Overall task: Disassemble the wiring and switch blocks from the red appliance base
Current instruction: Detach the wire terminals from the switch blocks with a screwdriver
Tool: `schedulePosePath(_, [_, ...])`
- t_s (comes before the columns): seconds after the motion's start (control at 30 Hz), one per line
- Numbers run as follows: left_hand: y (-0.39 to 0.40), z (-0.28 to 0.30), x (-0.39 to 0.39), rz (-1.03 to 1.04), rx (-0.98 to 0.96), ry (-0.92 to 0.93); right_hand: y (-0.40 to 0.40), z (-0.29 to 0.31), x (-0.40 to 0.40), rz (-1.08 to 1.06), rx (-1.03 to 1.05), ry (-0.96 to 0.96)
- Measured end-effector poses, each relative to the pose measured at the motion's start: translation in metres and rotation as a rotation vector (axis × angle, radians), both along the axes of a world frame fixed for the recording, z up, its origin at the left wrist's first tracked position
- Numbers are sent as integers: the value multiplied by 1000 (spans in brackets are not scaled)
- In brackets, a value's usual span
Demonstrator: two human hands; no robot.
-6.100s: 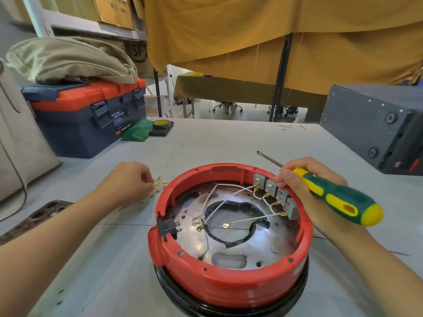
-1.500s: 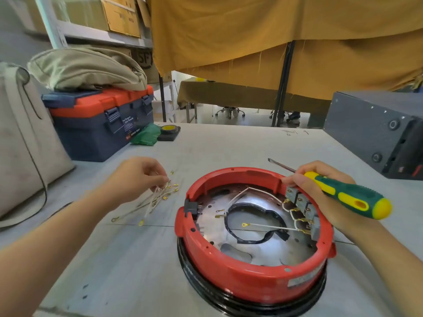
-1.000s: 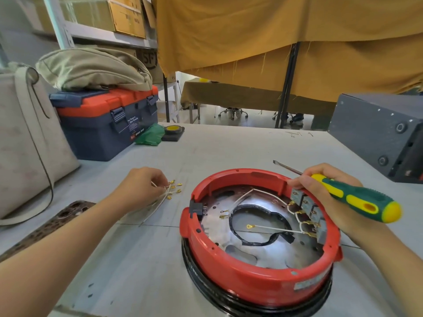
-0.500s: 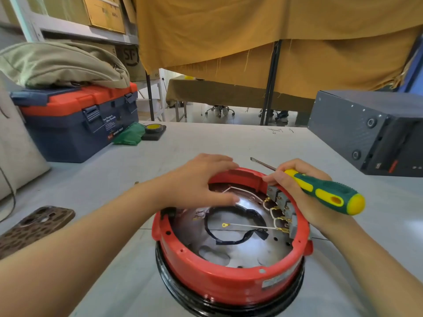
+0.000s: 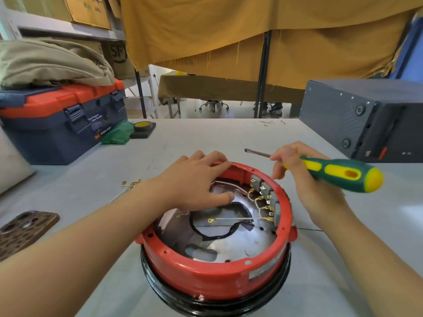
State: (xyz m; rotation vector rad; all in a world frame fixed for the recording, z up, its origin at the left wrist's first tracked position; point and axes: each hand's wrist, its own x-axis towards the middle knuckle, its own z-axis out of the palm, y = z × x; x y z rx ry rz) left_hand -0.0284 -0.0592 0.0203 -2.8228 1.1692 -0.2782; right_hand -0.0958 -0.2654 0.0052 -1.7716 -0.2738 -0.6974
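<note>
far left of the left hand (image 5: 194, 181), a brown patterned phone case (image 5: 25, 229) lies at the table edge, and beyond it a blue and red toolbox (image 5: 61, 120) carries a folded khaki cloth (image 5: 50, 62). a green cloth (image 5: 116, 136) and a yellow tape roll (image 5: 142, 125) sit just right of the toolbox. nearer, just left of the left wrist, a few removed wires with brass terminals (image 5: 130, 183) lie on the grey table (image 5: 206, 138).

the left hand reaches over the far rim of the red appliance base (image 5: 212, 271), fingers spread and fairly straight over the rim, thumb down inside against the metal plate; it grips nothing that can be made out. the base stands in the middle of the table, directly under and below both hands, on a black ring. a white wire (image 5: 235, 218) with a ring terminal runs across the inside, right of the left thumb, to the grey switch blocks (image 5: 265, 193) lined along the inner right wall.

just right of those blocks, the right hand (image 5: 302, 177) holds a green and yellow screwdriver (image 5: 332, 173), fingers curled round the handle, shaft pointing left beyond the rim, index and thumb tips hovering by the uppermost block. far right of it stands a dark grey box (image 5: 357, 115).
</note>
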Motion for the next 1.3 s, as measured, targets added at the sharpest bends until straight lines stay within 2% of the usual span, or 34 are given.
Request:
schedulePosePath(0.33, [0,1,-2,226,68,-139,-12,8,-1,-68,201,-55])
schedulePosePath(0.6, [8,7,-3,404,109,-201,-12,10,-3,-142,179,-88])
schedulePosePath(0.67, [4,6,0,376,82,-183,-12,9,-3,-179,135,-84])
schedulePosePath(0.9, [-21,-4,17,165,4,173,-12,5,-4,-213,-5,-74])
schedulePosePath(1.07, [-17,-3,21,76,-36,182,-10,7,-4,-192,-103,-73])
schedulePosePath(1.3, [-2,1,10,-25,-90,268,-6,12,-14,-10,-156,-116])
